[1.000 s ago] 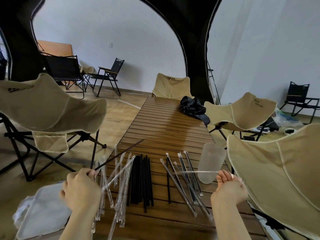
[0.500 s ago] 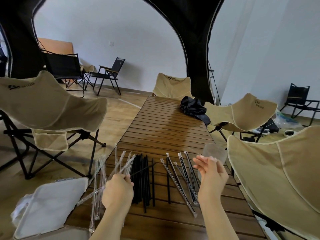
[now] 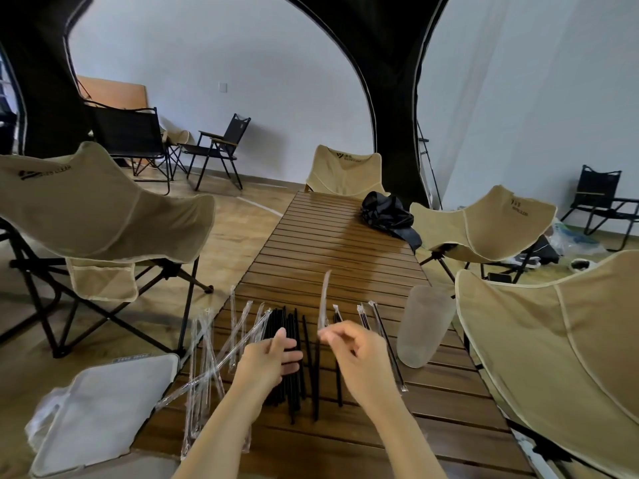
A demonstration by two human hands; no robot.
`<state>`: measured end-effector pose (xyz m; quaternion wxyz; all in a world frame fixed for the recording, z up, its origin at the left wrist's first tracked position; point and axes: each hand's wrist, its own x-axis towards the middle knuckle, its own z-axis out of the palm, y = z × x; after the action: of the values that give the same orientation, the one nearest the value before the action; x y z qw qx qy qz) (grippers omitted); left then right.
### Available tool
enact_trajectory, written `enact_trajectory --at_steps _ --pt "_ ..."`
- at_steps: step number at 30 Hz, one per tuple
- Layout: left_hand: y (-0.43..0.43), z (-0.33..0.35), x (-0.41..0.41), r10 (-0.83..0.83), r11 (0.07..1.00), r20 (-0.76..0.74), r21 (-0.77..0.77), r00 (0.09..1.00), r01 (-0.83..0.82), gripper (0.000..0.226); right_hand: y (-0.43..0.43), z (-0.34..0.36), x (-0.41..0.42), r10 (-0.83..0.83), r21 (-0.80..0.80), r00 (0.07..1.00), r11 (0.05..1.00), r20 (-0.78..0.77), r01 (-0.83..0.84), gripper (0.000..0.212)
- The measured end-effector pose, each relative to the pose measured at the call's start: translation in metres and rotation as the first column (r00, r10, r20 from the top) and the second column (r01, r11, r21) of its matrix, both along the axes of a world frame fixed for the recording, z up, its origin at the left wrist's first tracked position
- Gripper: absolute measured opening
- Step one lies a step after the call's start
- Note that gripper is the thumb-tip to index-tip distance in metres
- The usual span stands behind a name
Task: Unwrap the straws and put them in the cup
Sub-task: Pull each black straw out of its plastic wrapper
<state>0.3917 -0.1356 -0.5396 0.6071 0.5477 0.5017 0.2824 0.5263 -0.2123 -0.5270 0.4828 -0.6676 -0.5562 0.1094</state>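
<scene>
The unwrapped black straws point(image 3: 294, 385) lie side by side in a loose bundle near the close end of the slatted wooden table point(image 3: 332, 243), pointing toward twelve o'clock. The left hand point(image 3: 268, 361) is on top of the bundle, fingers straight and spread, gripping nothing. Just to its three o'clock, the right hand point(image 3: 359, 357) pinches the lower end of a clear wrapper point(image 3: 325, 299) between thumb and fingertips, so that the wrapper stands up toward twelve o'clock. Whether a straw is inside it I cannot tell. Partly behind that hand lie a few wrapped straws point(image 3: 379, 323), fanned out on the slats. At three o'clock from the bundle, near the table's right edge, stands the frosted cup point(image 3: 422, 326), apart from both hands. At nine o'clock a heap of empty wrappers point(image 3: 207, 354) crosses the table's left edge. A white tray point(image 3: 103, 409) sits at eight o'clock, below table level. A black bag point(image 3: 387, 212) lies at the far end, toward one o'clock, with beige folding chairs point(image 3: 553, 340) on both sides.
</scene>
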Motion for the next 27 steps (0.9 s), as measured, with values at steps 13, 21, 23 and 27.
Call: enact_trajectory --at_steps 13,21,23,27 --pt "0.011 -0.005 -0.034 0.401 0.879 -0.206 0.362 0.893 -0.311 0.007 0.005 -0.019 -0.006 0.241 -0.387 0.954 0.909 0.180 -0.156 0.020" --pt "0.025 -0.033 -0.065 0.400 0.886 -0.523 0.431 0.753 -0.171 0.008 -0.007 -0.043 0.031 -0.156 -0.559 0.911 0.746 0.382 0.362 0.022" --pt "0.027 -0.039 -0.068 0.338 0.917 -0.575 0.379 0.745 -0.123 0.011 -0.007 -0.046 0.033 -0.197 -0.563 0.891 0.714 0.408 0.416 0.024" --pt "0.024 -0.041 -0.067 0.167 0.968 -0.637 0.252 0.752 -0.002 0.027 -0.008 -0.050 0.034 -0.222 -0.582 0.882 0.680 0.415 0.445 0.026"
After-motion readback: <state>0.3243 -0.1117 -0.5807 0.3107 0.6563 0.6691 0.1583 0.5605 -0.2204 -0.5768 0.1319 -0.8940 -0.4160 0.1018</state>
